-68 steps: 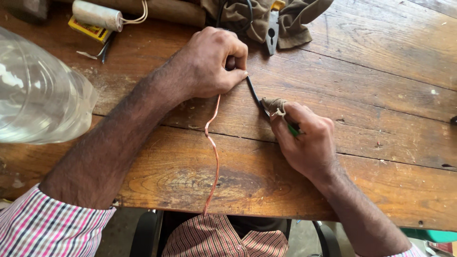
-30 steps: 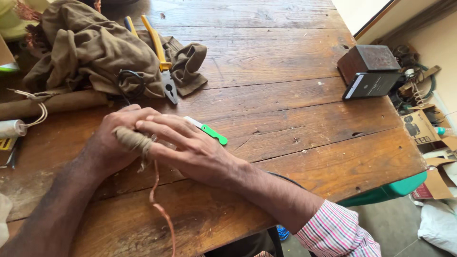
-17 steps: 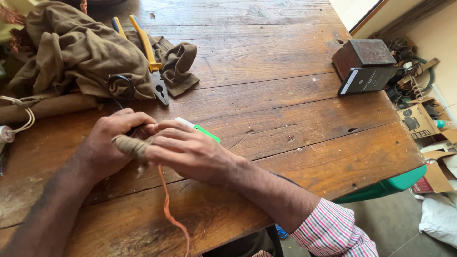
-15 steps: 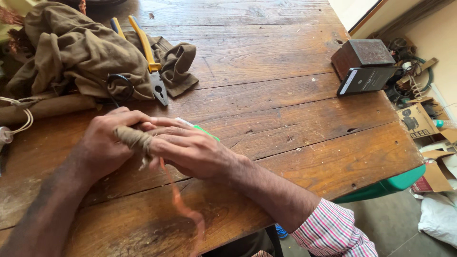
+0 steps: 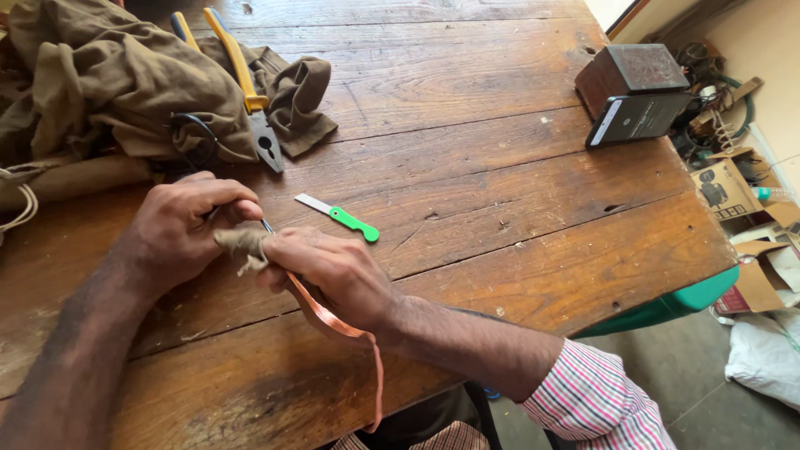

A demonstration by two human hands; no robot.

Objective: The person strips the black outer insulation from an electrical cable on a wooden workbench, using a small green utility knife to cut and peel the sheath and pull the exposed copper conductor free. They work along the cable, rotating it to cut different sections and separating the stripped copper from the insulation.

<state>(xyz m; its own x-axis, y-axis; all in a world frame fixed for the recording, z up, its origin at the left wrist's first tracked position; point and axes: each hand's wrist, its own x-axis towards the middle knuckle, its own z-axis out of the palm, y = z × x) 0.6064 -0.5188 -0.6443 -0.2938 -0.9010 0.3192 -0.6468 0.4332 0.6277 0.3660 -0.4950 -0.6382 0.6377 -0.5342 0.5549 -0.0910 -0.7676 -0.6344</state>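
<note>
The left hand [image 5: 179, 233] is curled shut on a thin dark cable [image 5: 265, 225], pinning it to the wooden bench [image 5: 467, 167]. The right hand [image 5: 333, 271] is closed around a brownish tape wrap [image 5: 242, 246] on that cable, with an orange tape strip [image 5: 333, 321] trailing off toward six o'clock. A green-handled knife [image 5: 337, 217] lies at one o'clock of the hands, and yellow-handled pliers [image 5: 246, 92] rest on what looks like an olive cloth [image 5: 108, 75] at eleven o'clock

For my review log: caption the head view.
Both hands, left hand and right hand, wind orange tape around a thin black cable.
</note>
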